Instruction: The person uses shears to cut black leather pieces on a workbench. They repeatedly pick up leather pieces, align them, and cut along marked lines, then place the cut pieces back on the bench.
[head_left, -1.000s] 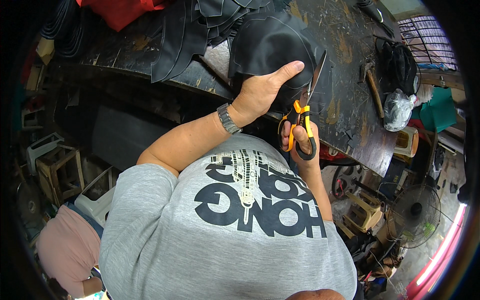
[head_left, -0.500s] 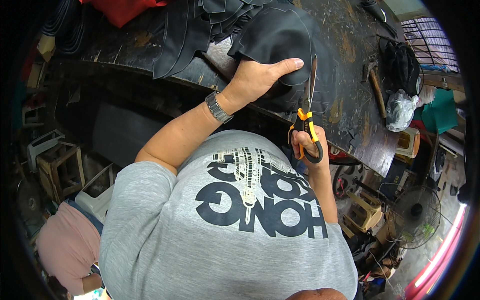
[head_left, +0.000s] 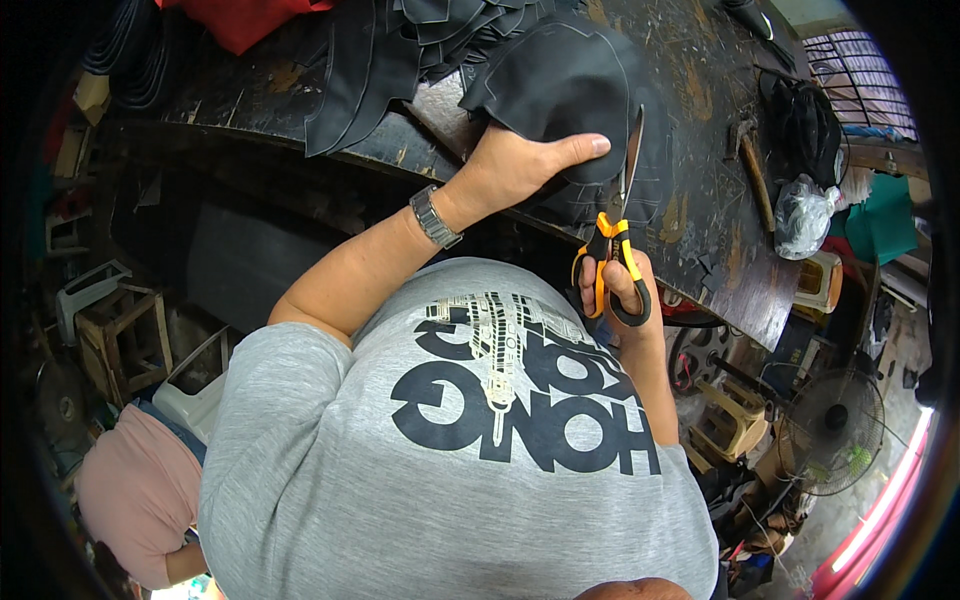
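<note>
Dark, scarred workbench (head_left: 720, 250) fills my view, a knotted plastic bag (head_left: 802, 215) at its right end, contents unclear. My left hand (head_left: 520, 165) presses flat on black leather (head_left: 560, 80); my right hand (head_left: 625, 290) grips orange-handled scissors (head_left: 618, 235), blades pointing away, upward.

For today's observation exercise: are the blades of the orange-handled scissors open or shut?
Shut, or nearly: the scissors in the right hand show one narrow blade line along the black piece that the left hand presses down.
</note>
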